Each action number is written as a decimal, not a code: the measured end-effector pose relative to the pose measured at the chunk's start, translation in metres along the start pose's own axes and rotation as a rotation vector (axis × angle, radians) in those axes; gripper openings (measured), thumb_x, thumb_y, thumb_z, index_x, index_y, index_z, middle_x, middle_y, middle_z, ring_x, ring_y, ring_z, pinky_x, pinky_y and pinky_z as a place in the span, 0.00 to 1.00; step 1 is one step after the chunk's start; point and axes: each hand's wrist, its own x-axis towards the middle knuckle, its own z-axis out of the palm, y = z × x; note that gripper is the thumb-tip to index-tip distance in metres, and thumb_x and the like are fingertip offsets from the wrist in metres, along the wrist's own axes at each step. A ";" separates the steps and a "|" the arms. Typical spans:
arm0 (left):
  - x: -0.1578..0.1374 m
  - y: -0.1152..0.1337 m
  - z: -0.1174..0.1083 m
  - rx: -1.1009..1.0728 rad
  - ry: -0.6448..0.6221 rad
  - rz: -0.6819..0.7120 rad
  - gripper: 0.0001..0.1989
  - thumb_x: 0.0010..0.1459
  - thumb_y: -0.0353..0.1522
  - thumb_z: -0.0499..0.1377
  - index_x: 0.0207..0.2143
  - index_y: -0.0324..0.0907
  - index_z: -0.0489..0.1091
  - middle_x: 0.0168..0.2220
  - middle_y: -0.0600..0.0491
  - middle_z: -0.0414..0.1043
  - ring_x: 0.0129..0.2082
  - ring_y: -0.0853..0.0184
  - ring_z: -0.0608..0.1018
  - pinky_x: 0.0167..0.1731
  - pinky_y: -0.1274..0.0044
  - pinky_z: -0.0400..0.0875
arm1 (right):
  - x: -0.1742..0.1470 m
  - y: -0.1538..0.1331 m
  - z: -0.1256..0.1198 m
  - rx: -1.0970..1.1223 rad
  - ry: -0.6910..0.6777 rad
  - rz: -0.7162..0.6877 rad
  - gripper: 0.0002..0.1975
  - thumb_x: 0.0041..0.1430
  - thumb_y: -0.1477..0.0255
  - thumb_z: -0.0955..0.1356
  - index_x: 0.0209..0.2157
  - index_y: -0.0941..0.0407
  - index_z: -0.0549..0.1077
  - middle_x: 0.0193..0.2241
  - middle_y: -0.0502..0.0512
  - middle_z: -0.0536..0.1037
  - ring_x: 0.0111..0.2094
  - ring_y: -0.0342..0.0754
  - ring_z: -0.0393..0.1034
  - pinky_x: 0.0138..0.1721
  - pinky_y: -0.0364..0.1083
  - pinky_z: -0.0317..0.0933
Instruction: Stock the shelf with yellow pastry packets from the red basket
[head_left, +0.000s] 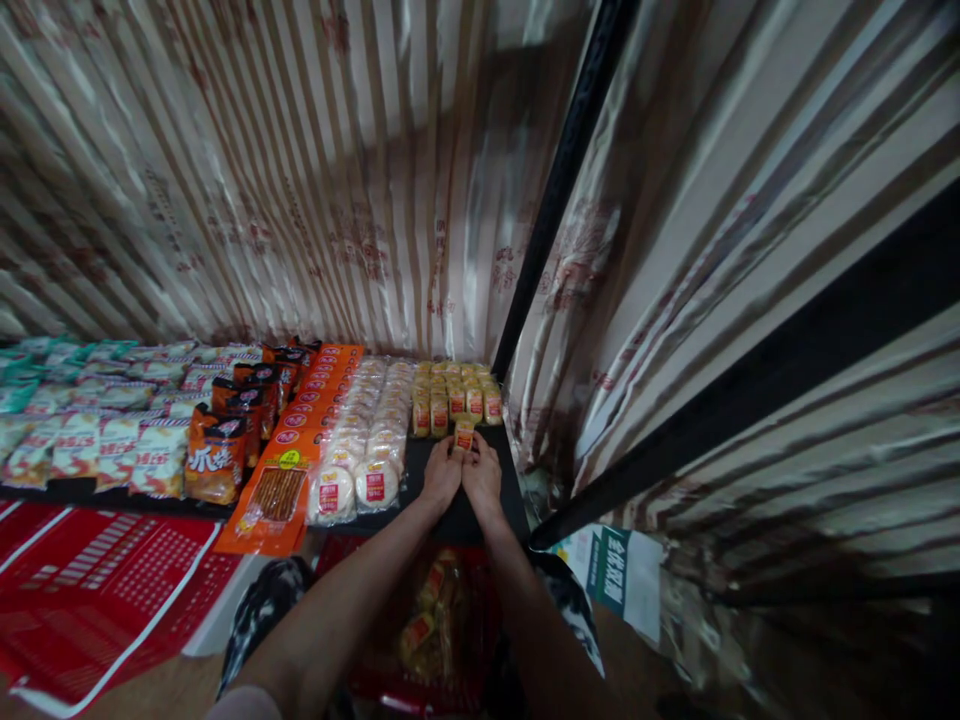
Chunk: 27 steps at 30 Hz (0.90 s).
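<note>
Between my left hand (442, 472) and my right hand (481, 474) I hold a small yellow snack pack (464, 436) with a red label. Both hands are closed round its sides, just above the black shelf (435, 515). Right behind it stand rows of matching yellow packs (457, 396). To the left of my left hand lie rows of round white packaged cakes (375, 484) with red labels. Below my forearms a red basket (390, 690) holds more yellow packs (424, 630).
Orange flat snack bags (277, 490), orange-black bags (216, 455) and white bags (161, 455) line the shelf leftward. A red crate (112, 580) stands below left. Black posts (559, 190) and plastic sheeting (300, 180) bound the back and right. A printed carton (615, 575) lies lower right.
</note>
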 end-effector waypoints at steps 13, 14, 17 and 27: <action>0.019 0.011 0.001 0.084 -0.001 -0.028 0.21 0.58 0.33 0.47 0.52 0.37 0.64 0.53 0.42 0.64 0.53 0.62 0.67 0.53 0.73 0.58 | 0.028 0.006 0.019 -0.022 0.046 -0.007 0.23 0.51 0.76 0.60 0.50 0.61 0.69 0.38 0.61 0.73 0.36 0.47 0.70 0.42 0.45 0.62; 0.020 0.012 0.001 0.093 -0.002 -0.027 0.20 0.58 0.33 0.47 0.52 0.37 0.64 0.53 0.42 0.64 0.53 0.62 0.67 0.53 0.73 0.58 | 0.029 0.005 0.019 -0.029 0.039 -0.008 0.23 0.51 0.76 0.60 0.50 0.61 0.68 0.38 0.61 0.73 0.36 0.47 0.69 0.43 0.45 0.62; 0.024 0.011 0.002 0.108 0.012 -0.024 0.21 0.58 0.33 0.47 0.52 0.36 0.64 0.53 0.42 0.64 0.53 0.62 0.67 0.53 0.73 0.59 | 0.033 0.003 0.020 -0.053 0.015 0.005 0.23 0.52 0.76 0.60 0.51 0.61 0.68 0.39 0.62 0.73 0.37 0.47 0.69 0.43 0.45 0.61; 0.039 -0.007 0.011 0.077 0.053 0.024 0.19 0.59 0.32 0.47 0.52 0.38 0.64 0.52 0.44 0.66 0.52 0.62 0.68 0.53 0.72 0.60 | 0.035 -0.002 0.022 -0.066 0.003 -0.028 0.24 0.53 0.77 0.59 0.53 0.59 0.66 0.44 0.61 0.72 0.41 0.48 0.68 0.45 0.44 0.60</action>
